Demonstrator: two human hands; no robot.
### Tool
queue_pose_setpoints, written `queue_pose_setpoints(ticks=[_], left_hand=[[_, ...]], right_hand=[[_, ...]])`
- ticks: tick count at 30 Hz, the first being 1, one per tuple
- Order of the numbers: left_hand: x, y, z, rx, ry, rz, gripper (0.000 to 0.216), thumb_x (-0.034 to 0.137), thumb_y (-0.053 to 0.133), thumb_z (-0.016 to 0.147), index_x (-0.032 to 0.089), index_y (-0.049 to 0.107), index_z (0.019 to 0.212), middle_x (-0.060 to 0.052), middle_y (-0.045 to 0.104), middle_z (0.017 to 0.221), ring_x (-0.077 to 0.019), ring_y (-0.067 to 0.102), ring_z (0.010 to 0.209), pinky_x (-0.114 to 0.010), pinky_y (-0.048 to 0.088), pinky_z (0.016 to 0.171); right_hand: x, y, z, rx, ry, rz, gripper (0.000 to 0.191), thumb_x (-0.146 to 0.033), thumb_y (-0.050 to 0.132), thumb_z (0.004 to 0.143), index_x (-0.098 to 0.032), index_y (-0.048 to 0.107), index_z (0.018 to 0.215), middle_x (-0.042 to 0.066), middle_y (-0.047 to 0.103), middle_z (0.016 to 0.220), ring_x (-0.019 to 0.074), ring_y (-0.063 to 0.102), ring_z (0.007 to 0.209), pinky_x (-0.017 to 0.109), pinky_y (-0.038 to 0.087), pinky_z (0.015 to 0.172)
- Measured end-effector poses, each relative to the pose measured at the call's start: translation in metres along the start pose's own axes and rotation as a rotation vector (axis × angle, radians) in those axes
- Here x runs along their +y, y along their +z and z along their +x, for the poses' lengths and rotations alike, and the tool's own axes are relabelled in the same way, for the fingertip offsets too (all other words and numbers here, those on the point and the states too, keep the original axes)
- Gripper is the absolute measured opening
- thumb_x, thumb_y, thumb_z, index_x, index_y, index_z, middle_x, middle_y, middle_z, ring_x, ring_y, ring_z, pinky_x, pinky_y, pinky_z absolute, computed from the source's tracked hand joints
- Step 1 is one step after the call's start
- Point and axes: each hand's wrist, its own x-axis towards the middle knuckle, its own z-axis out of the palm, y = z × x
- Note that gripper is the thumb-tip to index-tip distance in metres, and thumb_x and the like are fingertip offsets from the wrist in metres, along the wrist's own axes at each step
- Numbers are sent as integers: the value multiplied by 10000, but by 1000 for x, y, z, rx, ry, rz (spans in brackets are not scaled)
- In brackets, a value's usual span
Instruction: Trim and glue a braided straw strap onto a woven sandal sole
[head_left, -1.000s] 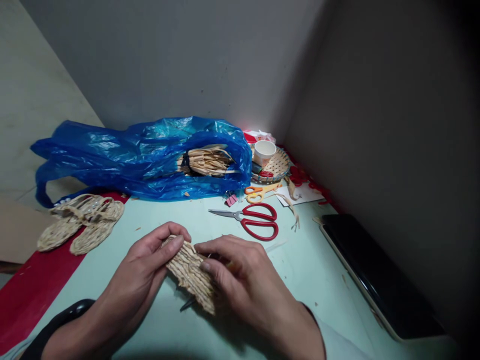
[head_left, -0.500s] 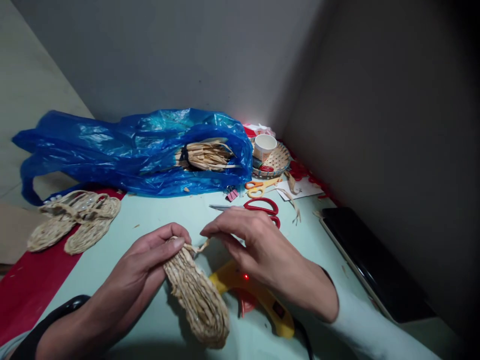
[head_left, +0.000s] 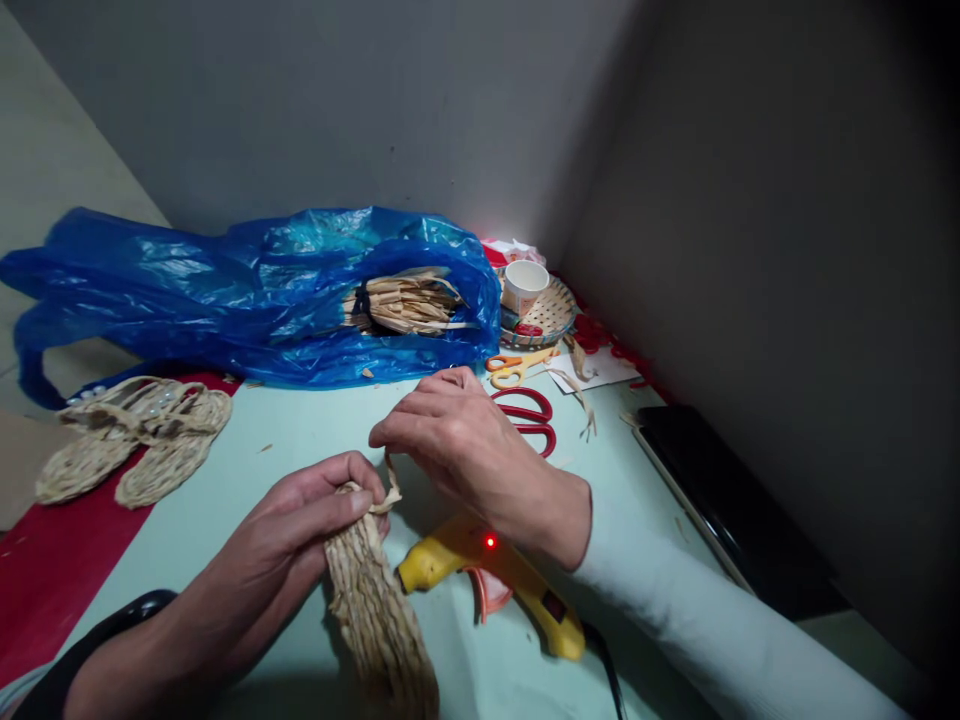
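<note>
My left hand (head_left: pixel 300 520) pinches the upper end of a braided straw sole (head_left: pixel 381 620) between thumb and fingers; its lower end runs past the bottom of the view. A twisted straw strand (head_left: pixel 393 488) rises from that pinched end. The fingers of my right hand (head_left: pixel 472 455) are closed on the strand's free end, just above and right of the left thumb. Below my right wrist lies a yellow glue gun (head_left: pixel 525 580) with an orange trigger and a lit red light. Red-handled scissors (head_left: pixel 534 405) are partly covered by my right hand.
Straw sandals (head_left: pixel 169 450) lie on the left over a red strip. Behind, a blue plastic bag (head_left: pixel 247 300) holds a tied straw bundle (head_left: pixel 409 302). Orange-yellow scissors (head_left: pixel 517 368), a woven basket (head_left: pixel 559 310) with a white cup (head_left: pixel 526 283), and a black flat device (head_left: pixel 727 500) stand right.
My right hand has moved up and left, drawing the strand from sideways to upright. The sole has shifted lower, and more of the glue gun shows.
</note>
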Motion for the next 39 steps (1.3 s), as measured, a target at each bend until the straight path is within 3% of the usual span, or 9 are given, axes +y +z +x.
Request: queue_pose_setpoints(ticks=[7, 11, 15, 18, 21, 28, 33, 36, 39], left_hand=[[0, 2, -1, 87, 22, -64, 226, 319, 932, 626, 227, 764, 746, -16, 670, 831, -192, 586, 811, -252, 573, 712], [2, 2, 2, 148, 23, -112, 196, 269, 916, 606, 203, 765, 712, -29, 676, 799, -193, 602, 776, -242, 583, 651], [4, 1, 5, 248, -18, -133, 126, 223, 844, 643, 189, 765, 735, -58, 676, 802, -223, 623, 810, -278, 616, 673], [2, 0, 7, 301, 2, -164, 100, 181, 804, 664, 177, 779, 760, -80, 698, 854, -225, 630, 837, -274, 630, 693], [-1, -3, 10, 245, 40, -163, 57, 170, 788, 703, 176, 766, 755, -70, 682, 836, -212, 615, 827, -262, 631, 705], [4, -5, 12, 180, 71, -181, 69, 175, 790, 734, 183, 723, 718, -28, 618, 765, -179, 570, 781, -220, 602, 672], [9, -10, 15, 166, 131, -217, 75, 124, 785, 711, 174, 728, 717, -31, 641, 756, -178, 599, 757, -224, 597, 657], [14, -12, 17, 164, 173, -255, 75, 100, 770, 706, 166, 741, 725, -36, 657, 732, -170, 609, 708, -219, 590, 634], [17, -14, 19, 168, 202, -300, 58, 96, 767, 702, 146, 740, 712, -48, 658, 717, -169, 614, 688, -217, 587, 616]], right_hand=[[8, 16, -4, 61, 47, 77, 199, -77, 558, 1027, -139, 738, 1087, 62, 797, 1068, 216, 645, 984, 384, 391, 924], [6, 6, -22, 139, 133, 81, 251, -55, 530, 1028, -148, 693, 1195, 91, 754, 1270, 233, 624, 1129, 401, 422, 996], [-12, -12, -63, 213, 368, 8, 169, -122, 513, 1040, -131, 682, 1044, 125, 737, 1004, 249, 652, 904, 381, 491, 823], [-30, -14, -98, -17, 603, -48, 174, -297, 565, 1031, -175, 630, 926, 75, 669, 848, 233, 617, 702, 350, 449, 641], [-41, -5, -118, -206, 713, -70, 291, -465, 579, 1006, -192, 604, 911, 94, 643, 877, 271, 622, 728, 377, 427, 645], [-50, 8, -107, -239, 770, 86, 183, -363, 482, 991, -232, 506, 865, 66, 628, 854, 223, 545, 686, 359, 353, 637], [-47, 4, -108, -226, 933, 194, 200, -426, 540, 944, -245, 510, 866, 40, 642, 813, 202, 528, 639, 330, 333, 586], [-41, -2, -117, -133, 974, 412, 217, -454, 587, 926, -255, 512, 885, -5, 610, 747, 182, 512, 638, 296, 385, 579], [-37, -8, -124, 129, 1003, 640, 275, -507, 643, 893, -249, 580, 964, -13, 597, 790, 171, 555, 658, 267, 476, 598]])
